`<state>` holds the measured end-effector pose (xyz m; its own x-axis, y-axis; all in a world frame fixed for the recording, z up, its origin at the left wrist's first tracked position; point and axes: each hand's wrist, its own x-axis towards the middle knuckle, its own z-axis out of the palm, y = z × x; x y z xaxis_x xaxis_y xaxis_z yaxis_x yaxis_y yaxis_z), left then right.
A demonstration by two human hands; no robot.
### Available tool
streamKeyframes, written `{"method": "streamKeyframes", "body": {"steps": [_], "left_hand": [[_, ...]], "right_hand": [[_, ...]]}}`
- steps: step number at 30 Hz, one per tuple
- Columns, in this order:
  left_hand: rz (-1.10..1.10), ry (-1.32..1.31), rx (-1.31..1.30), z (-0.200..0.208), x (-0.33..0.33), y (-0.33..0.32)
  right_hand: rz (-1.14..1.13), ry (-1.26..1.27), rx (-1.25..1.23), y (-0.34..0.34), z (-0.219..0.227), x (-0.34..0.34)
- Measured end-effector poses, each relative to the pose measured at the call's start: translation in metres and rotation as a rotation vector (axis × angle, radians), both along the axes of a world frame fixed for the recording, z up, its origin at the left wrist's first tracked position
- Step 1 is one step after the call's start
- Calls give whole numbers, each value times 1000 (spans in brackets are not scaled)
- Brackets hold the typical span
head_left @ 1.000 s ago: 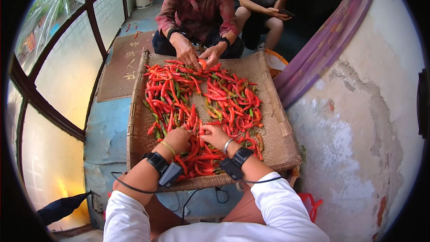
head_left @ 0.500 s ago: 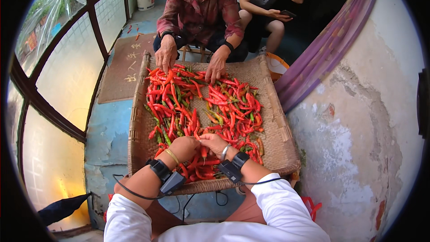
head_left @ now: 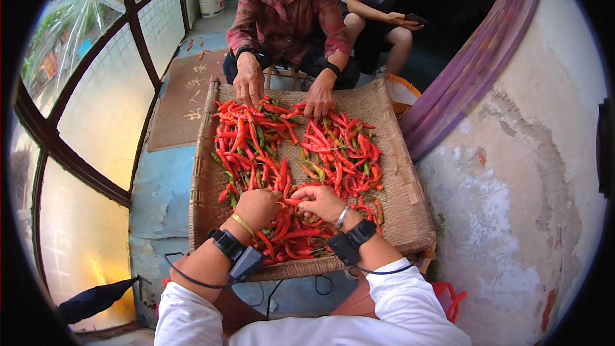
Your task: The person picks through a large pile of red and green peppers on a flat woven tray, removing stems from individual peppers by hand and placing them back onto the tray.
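Observation:
A single red chili pepper is stretched between my two hands, over the near part of a woven tray. My left hand is closed at its left end, the fingertips mostly hidden behind the knuckles. At the other end my right hand pinches it between thumb and fingers. Below and around both hands lie loose red chili peppers. More chili peppers, mostly red with some green and yellowish ones, form a heap on the left and another heap on the right.
Across the tray a person's left hand and right hand touch the far chilies. Another seated person holds a phone. Windows line the left; a purple curtain and peeling wall stand right. An orange-rimmed bucket is behind the tray.
My hands have moved slightly apart, the right one shifting rightward, and the chili pepper between them now shows lengthwise. The whole view has shifted a little. The other person's hands stay at the far chilies.

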<state>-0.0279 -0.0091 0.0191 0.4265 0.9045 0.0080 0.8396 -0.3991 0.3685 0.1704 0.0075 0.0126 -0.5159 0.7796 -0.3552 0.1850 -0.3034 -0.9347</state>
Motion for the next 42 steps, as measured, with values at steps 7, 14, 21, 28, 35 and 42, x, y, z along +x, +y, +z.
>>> {"method": "streamKeyframes", "body": {"steps": [7,14,21,28,35,42], "left_hand": [[-120,174,-171,-4,-8,-1],[-213,201,-213,-14,1,-5],[-221,255,-216,-8,4,-8],[-183,100,-106,-13,4,-7],[-188,-502,-308,9,1,-4],[-172,-721,-492,7,0,0]], "right_hand": [[-611,672,65,27,29,33],[-694,427,-128,25,-6,43],[-11,37,101,-14,-6,-5],[237,-512,589,-29,-8,-13],[212,-420,671,-26,-13,-9],[110,-322,722,-31,-15,-7]]}}
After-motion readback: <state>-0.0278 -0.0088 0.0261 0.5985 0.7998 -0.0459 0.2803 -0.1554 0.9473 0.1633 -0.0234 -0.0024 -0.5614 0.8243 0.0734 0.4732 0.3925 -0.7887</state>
